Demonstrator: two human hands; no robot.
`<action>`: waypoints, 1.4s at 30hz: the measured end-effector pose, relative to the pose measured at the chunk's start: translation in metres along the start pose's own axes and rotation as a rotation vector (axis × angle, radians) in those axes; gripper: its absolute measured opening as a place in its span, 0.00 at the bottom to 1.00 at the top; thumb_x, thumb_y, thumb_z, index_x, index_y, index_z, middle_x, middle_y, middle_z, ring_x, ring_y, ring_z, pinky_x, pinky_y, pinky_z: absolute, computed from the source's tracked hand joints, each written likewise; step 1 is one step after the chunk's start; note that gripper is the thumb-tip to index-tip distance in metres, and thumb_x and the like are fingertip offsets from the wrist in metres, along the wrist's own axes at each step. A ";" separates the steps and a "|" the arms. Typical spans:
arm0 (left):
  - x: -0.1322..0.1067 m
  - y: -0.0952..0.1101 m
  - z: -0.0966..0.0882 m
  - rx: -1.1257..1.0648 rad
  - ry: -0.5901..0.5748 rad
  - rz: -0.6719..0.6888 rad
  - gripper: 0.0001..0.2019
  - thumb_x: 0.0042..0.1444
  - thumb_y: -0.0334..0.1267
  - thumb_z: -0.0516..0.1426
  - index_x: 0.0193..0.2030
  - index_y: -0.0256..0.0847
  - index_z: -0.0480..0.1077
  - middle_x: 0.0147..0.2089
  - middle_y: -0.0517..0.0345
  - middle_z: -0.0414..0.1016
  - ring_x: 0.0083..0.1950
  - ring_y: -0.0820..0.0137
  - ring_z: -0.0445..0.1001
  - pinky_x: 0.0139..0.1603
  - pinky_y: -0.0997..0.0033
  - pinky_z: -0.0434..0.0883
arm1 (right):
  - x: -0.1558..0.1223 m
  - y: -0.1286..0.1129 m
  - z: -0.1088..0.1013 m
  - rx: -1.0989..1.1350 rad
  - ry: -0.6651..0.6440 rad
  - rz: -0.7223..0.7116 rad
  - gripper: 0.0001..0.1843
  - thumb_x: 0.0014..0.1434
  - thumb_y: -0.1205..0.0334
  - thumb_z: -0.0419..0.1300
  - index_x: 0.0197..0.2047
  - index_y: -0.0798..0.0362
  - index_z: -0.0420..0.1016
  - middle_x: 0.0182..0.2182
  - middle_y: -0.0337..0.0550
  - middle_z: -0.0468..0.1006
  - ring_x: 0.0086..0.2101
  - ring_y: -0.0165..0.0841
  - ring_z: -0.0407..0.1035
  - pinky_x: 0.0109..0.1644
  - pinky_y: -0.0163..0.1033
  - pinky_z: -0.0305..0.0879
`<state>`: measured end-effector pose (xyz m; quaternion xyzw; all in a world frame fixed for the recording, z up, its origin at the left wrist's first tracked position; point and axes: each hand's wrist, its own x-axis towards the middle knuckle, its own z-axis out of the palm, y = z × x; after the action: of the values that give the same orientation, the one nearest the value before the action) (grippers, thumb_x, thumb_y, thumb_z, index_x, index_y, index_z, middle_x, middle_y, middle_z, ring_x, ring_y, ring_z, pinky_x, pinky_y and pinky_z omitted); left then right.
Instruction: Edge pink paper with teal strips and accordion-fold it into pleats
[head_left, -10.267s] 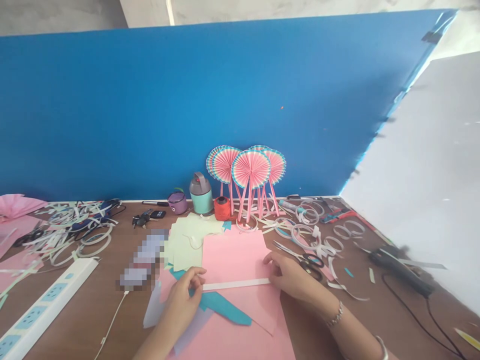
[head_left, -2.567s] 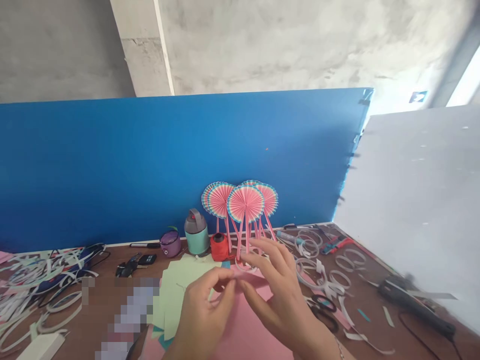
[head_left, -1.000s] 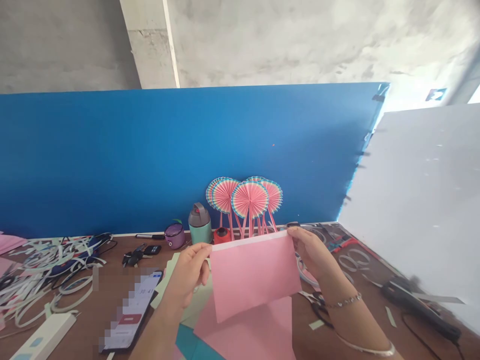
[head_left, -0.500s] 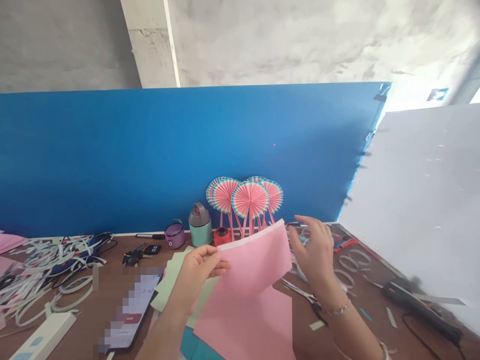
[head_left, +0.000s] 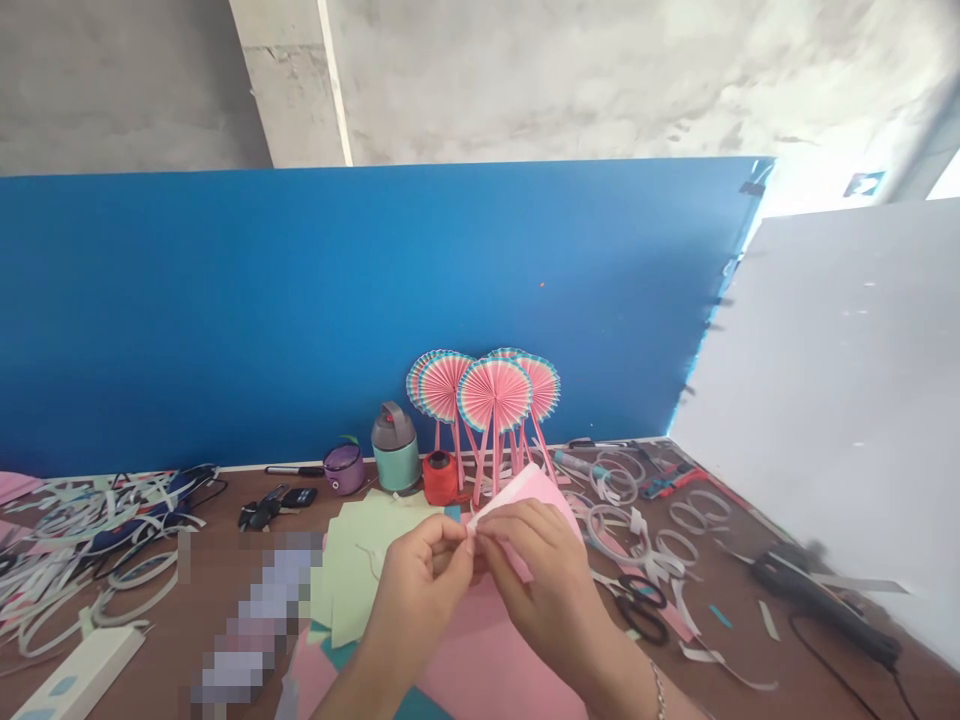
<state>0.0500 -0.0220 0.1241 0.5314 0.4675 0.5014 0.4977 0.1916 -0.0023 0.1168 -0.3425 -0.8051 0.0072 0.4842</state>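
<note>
A pink paper sheet (head_left: 561, 505) with a white strip along its upper edge is held up in front of me, tilted. At its left corner my left hand (head_left: 427, 585) pinches the paper between thumb and fingers. My right hand (head_left: 544, 575) has its fingertips closed on the same corner, touching the end of the white strip. Whether the strip itself is gripped is hidden by the fingers. Beneath both hands lies a larger pink sheet (head_left: 476, 660), beside pale green sheets (head_left: 360, 570) and teal paper. Black-handled scissors (head_left: 641, 605) rest to the right of my right hand.
Round pleated paper fans (head_left: 495, 395) on pink sticks stand by the blue partition (head_left: 300, 300). Nearby are a teal jar (head_left: 397, 462), a purple pot (head_left: 343, 470) and a red object (head_left: 440, 478). Paper strips, a glue gun (head_left: 817, 600) and a power strip (head_left: 82, 680) surround the work.
My right hand has come left from beside the paper's right end and closed at the left corner. The sheet has tilted and lowered on the left. The scissors show more fully.
</note>
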 end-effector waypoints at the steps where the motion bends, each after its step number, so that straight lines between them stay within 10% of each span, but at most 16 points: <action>1: -0.001 0.000 0.000 0.018 -0.002 0.010 0.11 0.51 0.46 0.58 0.28 0.39 0.66 0.26 0.61 0.73 0.30 0.70 0.74 0.38 0.71 0.73 | 0.000 0.001 -0.001 0.010 -0.013 -0.006 0.10 0.60 0.70 0.50 0.35 0.51 0.71 0.30 0.42 0.76 0.32 0.33 0.68 0.36 0.39 0.60; 13: -0.007 -0.009 0.000 0.380 0.086 0.161 0.10 0.55 0.42 0.52 0.27 0.41 0.68 0.25 0.59 0.73 0.29 0.70 0.73 0.30 0.75 0.70 | 0.000 -0.002 -0.008 -0.041 -0.113 -0.045 0.09 0.60 0.71 0.51 0.34 0.52 0.71 0.28 0.42 0.75 0.31 0.33 0.67 0.37 0.39 0.60; 31: -0.009 0.000 0.001 0.345 0.029 0.153 0.10 0.55 0.42 0.52 0.28 0.40 0.68 0.26 0.60 0.72 0.29 0.71 0.72 0.32 0.76 0.68 | 0.003 -0.003 -0.010 0.217 -0.081 0.095 0.08 0.56 0.69 0.53 0.31 0.50 0.73 0.28 0.40 0.77 0.31 0.33 0.70 0.38 0.39 0.64; 37: -0.004 0.004 -0.009 0.253 -0.006 0.026 0.08 0.54 0.42 0.53 0.29 0.40 0.67 0.23 0.60 0.73 0.26 0.72 0.71 0.28 0.76 0.67 | 0.013 0.013 -0.021 0.380 -0.068 0.407 0.06 0.52 0.68 0.54 0.26 0.52 0.70 0.27 0.40 0.75 0.30 0.32 0.68 0.37 0.37 0.64; 42: 0.013 0.006 -0.038 0.216 0.116 -0.016 0.06 0.52 0.40 0.54 0.28 0.42 0.64 0.12 0.69 0.62 0.17 0.78 0.58 0.22 0.80 0.57 | 0.016 0.099 -0.046 0.543 0.330 0.871 0.07 0.47 0.60 0.59 0.27 0.56 0.73 0.18 0.36 0.69 0.20 0.26 0.60 0.23 0.31 0.57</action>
<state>0.0130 -0.0075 0.1312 0.5483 0.5508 0.4741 0.4138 0.2767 0.0680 0.1199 -0.5037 -0.4709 0.3614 0.6276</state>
